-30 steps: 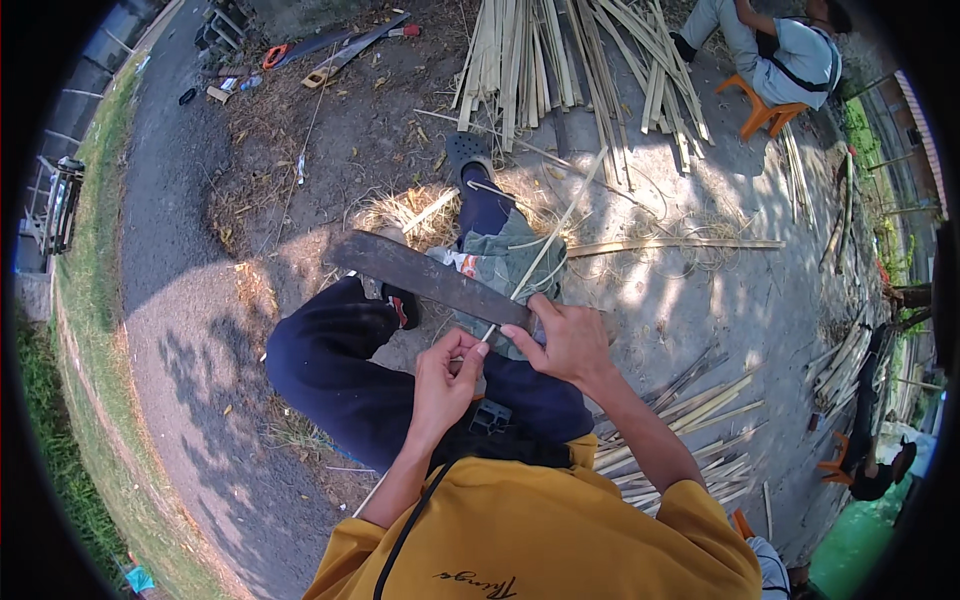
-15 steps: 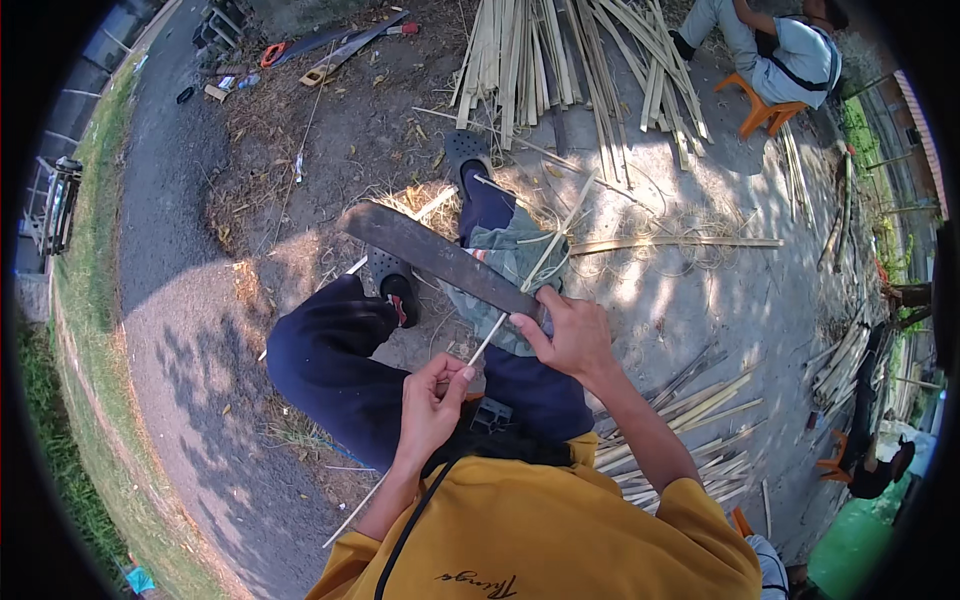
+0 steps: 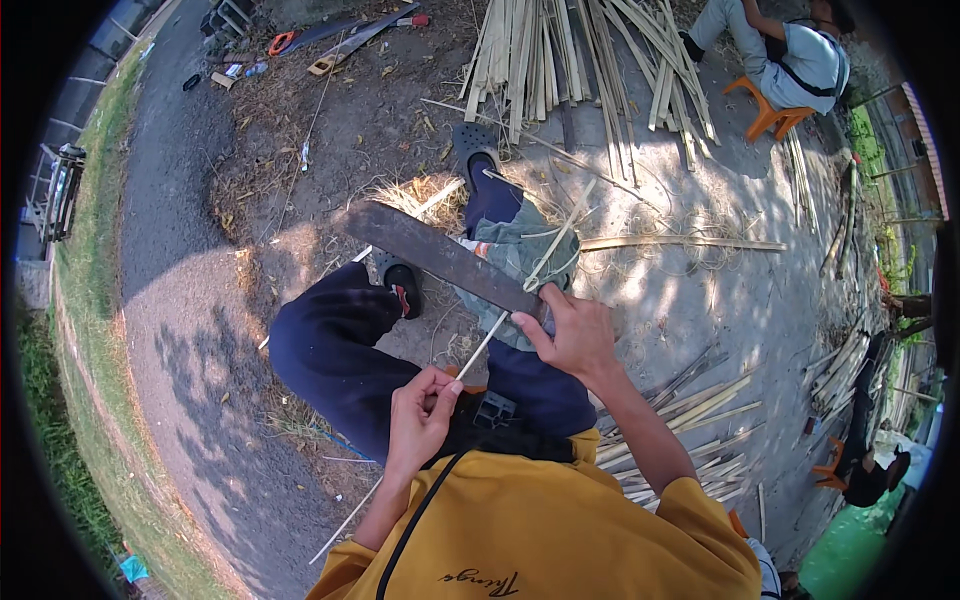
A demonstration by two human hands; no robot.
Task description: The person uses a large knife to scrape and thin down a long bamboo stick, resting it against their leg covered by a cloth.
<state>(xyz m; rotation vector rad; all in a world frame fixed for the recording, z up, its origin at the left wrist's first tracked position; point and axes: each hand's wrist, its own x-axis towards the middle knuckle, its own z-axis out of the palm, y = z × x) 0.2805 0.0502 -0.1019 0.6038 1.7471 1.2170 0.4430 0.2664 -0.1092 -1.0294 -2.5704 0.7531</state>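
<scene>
My left hand (image 3: 422,415) pinches a thin pale bamboo strip (image 3: 482,347) between thumb and fingers, close to my lap. The strip slants up to the blade of a machete (image 3: 440,262), and its tail shows again beyond my left forearm. My right hand (image 3: 572,335) is closed around the near end of the machete, thumb against the strip at the blade's edge. Whatever handle the machete has is hidden by that hand. The broad dark blade points to the upper left. Beneath it, a grey-green cloth (image 3: 520,245) covers my right leg, with a pale curled shaving (image 3: 560,235) over it.
Long bamboo slats (image 3: 530,60) are piled ahead, and more slats (image 3: 700,425) lie at my right. Handsaws (image 3: 360,45) rest on the ground at the far left. A person (image 3: 800,60) sits on an orange stool (image 3: 765,110) at the far right. Shavings litter the ground.
My left hand has drawn back toward the lower left, and the strip's tail reaches further that way. My right hand and the machete have stayed nearly in place.
</scene>
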